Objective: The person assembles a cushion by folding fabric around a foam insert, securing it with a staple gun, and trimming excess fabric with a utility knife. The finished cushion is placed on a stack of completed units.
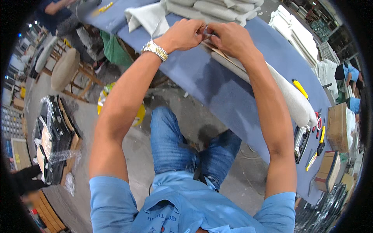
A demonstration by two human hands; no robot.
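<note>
My left hand (185, 35), with a metal watch (155, 51) at its wrist, is closed, fingertips pinched together. Facing it, my right hand (230, 38) is also closed, its fingers bent in. They nearly meet over the end of a long, light grey fabric-covered padded panel (285, 87), which lies on the blue-grey table (194, 83). A thin brown edge shows along the panel near my right wrist. Whatever small thing sits between my fingertips is too hidden to name. Just beyond my left hand lies a piece of pale fabric (147, 18).
Stacked grey padded pieces (217, 9) stand behind my hands. At the table's right lie a yellow cutter (300, 89), red-handled scissors (318, 122), a staple gun (301, 141) and another cutter (312, 160). Boxes (337, 126) stand beyond; stools (66, 70) and a yellow bucket (139, 115) are left.
</note>
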